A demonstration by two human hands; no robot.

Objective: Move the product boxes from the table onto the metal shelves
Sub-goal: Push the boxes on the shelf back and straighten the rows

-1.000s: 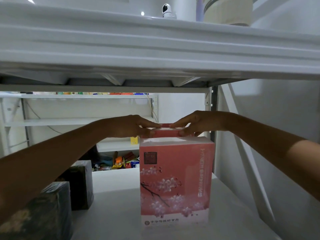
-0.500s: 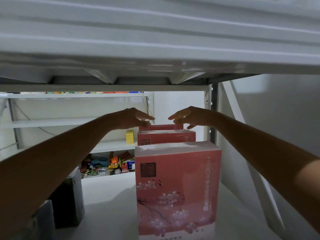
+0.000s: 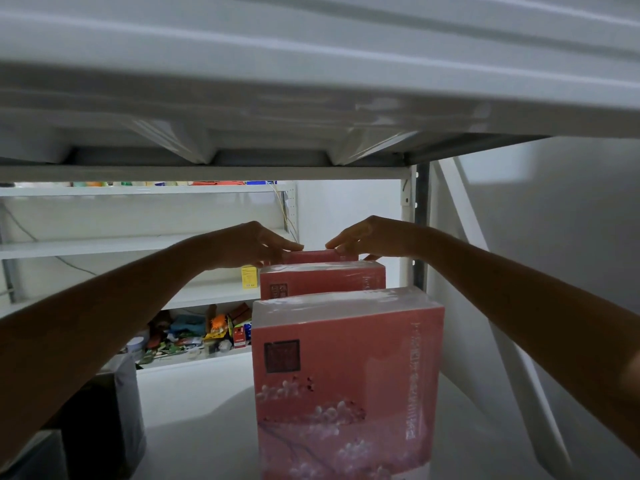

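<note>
Deep on shelf (image 3: 214,420): both hands' fingers clamped on rear box (image 3: 320,256), left hand (image 3: 249,244), right hand (image 3: 372,237).
Risk: a push could tip middle box (image 3: 322,280).

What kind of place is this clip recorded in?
Most likely a stockroom or storage room. White metal shelving fills the view, three matching pink boxes stand in a row on one shelf, and a second rack behind holds a heap of mixed small goods.
</note>
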